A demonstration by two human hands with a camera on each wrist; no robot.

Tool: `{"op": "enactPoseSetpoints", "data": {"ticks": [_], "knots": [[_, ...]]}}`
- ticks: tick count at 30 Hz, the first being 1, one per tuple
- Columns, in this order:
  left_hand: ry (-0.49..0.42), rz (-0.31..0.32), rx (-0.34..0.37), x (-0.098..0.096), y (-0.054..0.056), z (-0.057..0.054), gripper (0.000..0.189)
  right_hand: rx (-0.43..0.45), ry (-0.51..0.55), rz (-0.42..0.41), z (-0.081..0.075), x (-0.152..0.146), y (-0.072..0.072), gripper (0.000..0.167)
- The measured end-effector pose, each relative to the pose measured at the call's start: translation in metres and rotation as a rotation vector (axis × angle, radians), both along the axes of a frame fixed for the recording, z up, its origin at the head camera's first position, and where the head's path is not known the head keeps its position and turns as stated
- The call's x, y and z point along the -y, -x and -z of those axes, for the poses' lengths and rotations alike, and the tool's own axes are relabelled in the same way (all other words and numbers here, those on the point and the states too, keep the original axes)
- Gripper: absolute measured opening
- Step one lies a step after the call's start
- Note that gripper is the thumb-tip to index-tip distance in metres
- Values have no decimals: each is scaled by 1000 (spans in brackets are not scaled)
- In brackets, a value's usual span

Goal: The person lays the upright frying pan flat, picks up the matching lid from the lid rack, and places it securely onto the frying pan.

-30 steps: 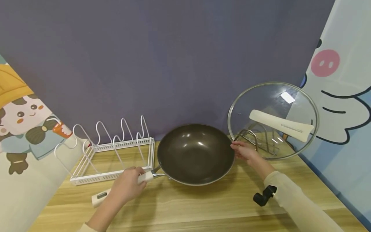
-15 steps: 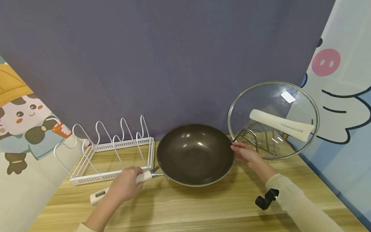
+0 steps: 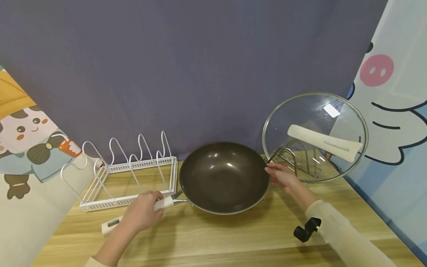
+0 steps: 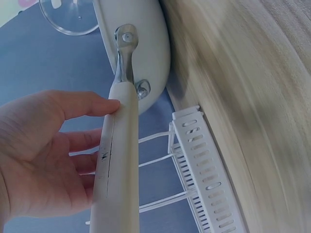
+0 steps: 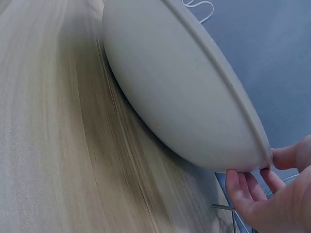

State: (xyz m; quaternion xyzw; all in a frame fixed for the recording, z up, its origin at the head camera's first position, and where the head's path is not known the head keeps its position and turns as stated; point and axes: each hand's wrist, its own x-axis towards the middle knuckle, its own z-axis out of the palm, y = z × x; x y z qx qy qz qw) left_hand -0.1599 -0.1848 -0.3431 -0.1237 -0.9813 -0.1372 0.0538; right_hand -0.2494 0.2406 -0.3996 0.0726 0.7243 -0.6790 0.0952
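A wok (image 3: 224, 178) with a dark inside and a pale outer wall (image 5: 170, 82) sits at the middle of the table, its cream handle (image 4: 116, 160) pointing to the front left. My left hand (image 3: 144, 211) holds that handle, thumb on one side and fingers curled behind it in the left wrist view. At the wok's right rim, my right hand (image 3: 281, 177) pinches the edge, with the thumb over the rim and the fingertips (image 5: 238, 187) against the outer wall. Just behind the right hand, a glass lid (image 3: 315, 137) with a cream handle leans upright in a metal stand (image 3: 287, 154).
To the left of the wok stands a white wire rack (image 3: 128, 174) with several upright loops. Its front corner is close to the wok's handle. A grey-blue backdrop (image 3: 213, 74) rises behind the wooden table (image 3: 227, 237). Printed cartoon panels flank both sides.
The wok and my left hand on its handle have shifted very slightly left. Both hands keep their hold, and the lid and rack look unchanged.
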Motion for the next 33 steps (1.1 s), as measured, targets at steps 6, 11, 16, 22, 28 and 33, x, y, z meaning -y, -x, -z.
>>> {"op": "enactPoseSetpoints", "data": {"ticks": [6,11,16,22,28,33], "knots": [[-6,0,4,3,-1,1,26,0,7,-16,1,1,-3,58],[4,-8,9,5,-1,2,27,8,1,-34,2,1,-6,59],[23,-19,8,6,0,1,29,0,14,-34,2,2,-8,60],[42,-38,7,8,2,2,33,1,50,-52,4,2,-13,60],[30,-46,-7,8,4,4,33,7,68,-49,5,2,-19,62],[28,-47,-37,8,7,4,32,-4,53,-12,3,5,-27,60]]}}
